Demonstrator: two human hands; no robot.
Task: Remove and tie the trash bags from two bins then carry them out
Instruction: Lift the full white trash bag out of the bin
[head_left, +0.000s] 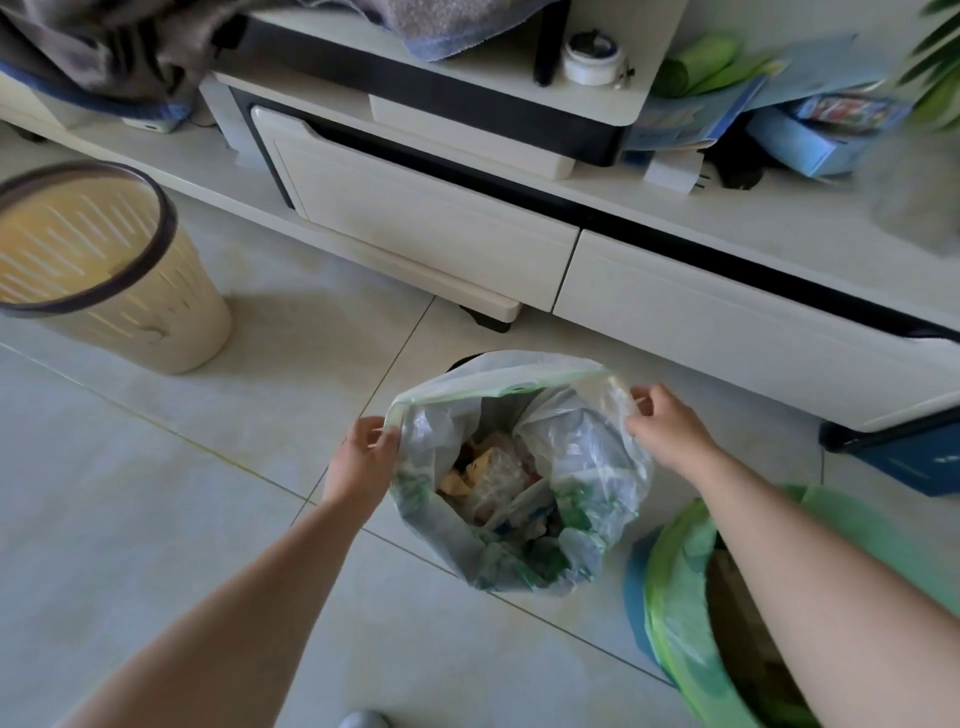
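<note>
A translucent white-green trash bag (587, 467) full of wrappers and scraps stands on the tiled floor in the middle of the view, its mouth spread wide. My left hand (363, 457) pinches the bag's left rim. My right hand (665, 426) pinches the right rim. A cream slotted bin (130, 312) with a dark rim lies tilted at the left, with no bag in it. At the lower right, a blue bin (636, 597) lined with a green bag (675, 597) is partly hidden under my right forearm.
A white low cabinet (431, 228) with drawers runs along the back, close behind the bag. Clothes, a white jar (592, 57), blue boxes (810, 140) and papers clutter its top. A dark blue box (909, 457) sits under its right end. Pale floor tiles (156, 519) spread to the left.
</note>
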